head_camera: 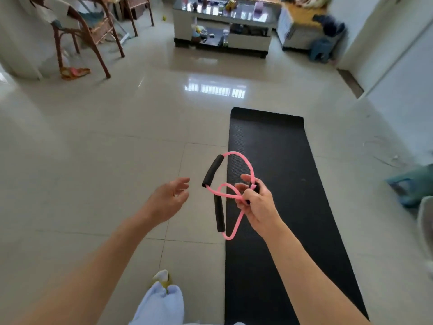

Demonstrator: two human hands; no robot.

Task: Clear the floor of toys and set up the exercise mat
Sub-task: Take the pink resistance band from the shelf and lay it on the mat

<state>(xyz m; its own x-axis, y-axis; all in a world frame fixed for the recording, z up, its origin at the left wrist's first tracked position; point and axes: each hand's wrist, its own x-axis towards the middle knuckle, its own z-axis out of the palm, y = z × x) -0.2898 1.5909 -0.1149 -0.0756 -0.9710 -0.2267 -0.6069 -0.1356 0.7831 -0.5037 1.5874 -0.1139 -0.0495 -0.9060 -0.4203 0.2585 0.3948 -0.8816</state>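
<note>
**Pink Band Held Over the Mat**

A pink stretchy band is held up in the air by the right hand. The fingers of that hand are closed around the middle of the band, where its two loops cross. Two black foam grips are hung to the left of those fingers, one up high and one down low.

The left hand is held out to the left of the band, near the high grip but not touching it. Its fingers are loose and spread, and nothing is held in them.

The black exercise mat is already laid flat on the tile floor, under and behind the right hand. The floor close to the hands looks clear. A small pink and yellow thing is seen far ahead of the left fingers, under a brown chair; what it is cannot be told.

The step looks like getting the band ready beside the mat. To do it well, the high grip should be taken gently with the left fingers, so the loops can be pulled apart without a tangle. The band should be kept slack, so it is not snapped back.
</note>
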